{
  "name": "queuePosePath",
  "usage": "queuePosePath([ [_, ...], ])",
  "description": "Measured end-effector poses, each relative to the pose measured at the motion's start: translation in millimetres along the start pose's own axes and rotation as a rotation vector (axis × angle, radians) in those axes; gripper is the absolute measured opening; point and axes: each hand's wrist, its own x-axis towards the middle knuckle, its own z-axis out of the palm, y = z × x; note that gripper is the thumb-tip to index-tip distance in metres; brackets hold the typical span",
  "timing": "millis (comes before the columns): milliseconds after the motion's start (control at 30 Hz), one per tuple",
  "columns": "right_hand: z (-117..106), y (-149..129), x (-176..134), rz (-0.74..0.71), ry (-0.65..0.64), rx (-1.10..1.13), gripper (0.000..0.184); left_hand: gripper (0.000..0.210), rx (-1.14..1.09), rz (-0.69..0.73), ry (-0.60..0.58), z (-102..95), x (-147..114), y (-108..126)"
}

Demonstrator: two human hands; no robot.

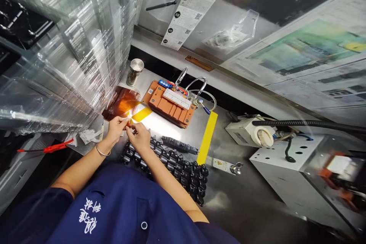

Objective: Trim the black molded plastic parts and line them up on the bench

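My left hand (116,129) and my right hand (139,137) meet at the left of the metal bench, fingertips pinched close together. A small bright, whitish bit shows at the fingertips, too small and glaring to name. Just beyond them lies an amber see-through bag or bin (122,101). Below my right forearm stretch rows of black moulded parts (171,160), with one separate strip of black parts (180,145) above them. An orange-brown fixture block (171,105) with a white label plate stands behind, apart from both hands.
A lidded jar (135,71) stands at the back left. Yellow tape (207,137) marks the bench. A red-handled tool (45,146) lies at far left beside hanging clear plastic strips (85,45). To the right are a white machine unit (251,131) and a metal box (286,156).
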Motion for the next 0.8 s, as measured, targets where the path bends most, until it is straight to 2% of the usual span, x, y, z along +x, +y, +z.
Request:
queuePosePath([
  [133,3,2,0,0.030,0.018,0.131,0.024,0.042,0.083,0.025,-0.014,1.3,-1,-1],
  [233,-16,26,12,0.152,0.034,0.256,0.026,0.038,0.229,-0.001,-0.037,-13.1,11,4],
  [300,-45,56,20,0.277,0.101,0.290,0.032,0.033,0.365,-0.025,-0.034,-31.3,24,10],
  [367,-85,88,21,0.380,0.199,0.248,0.039,0.027,0.523,-0.042,-0.005,-51.6,39,15],
  [467,-142,123,5,0.427,0.253,0.108,0.040,0.025,0.763,-0.015,0.069,-74.2,56,20],
  [533,-166,133,-10,0.395,0.236,-0.038,0.038,0.027,0.894,0.031,0.103,-77.7,62,21],
  [633,-183,132,-24,0.241,0.082,-0.246,0.033,0.018,1.025,0.111,0.149,-57.1,63,25],
  [700,-188,125,-23,0.098,-0.039,-0.317,0.030,0.012,1.073,0.242,0.082,-23.8,60,29],
  [733,-190,121,-19,0.029,-0.095,-0.324,0.029,0.019,1.063,0.329,-0.022,-1.9,57,32],
  [800,-195,113,-8,-0.093,-0.189,-0.288,0.027,0.040,0.960,0.466,-0.364,48.2,54,37],
])
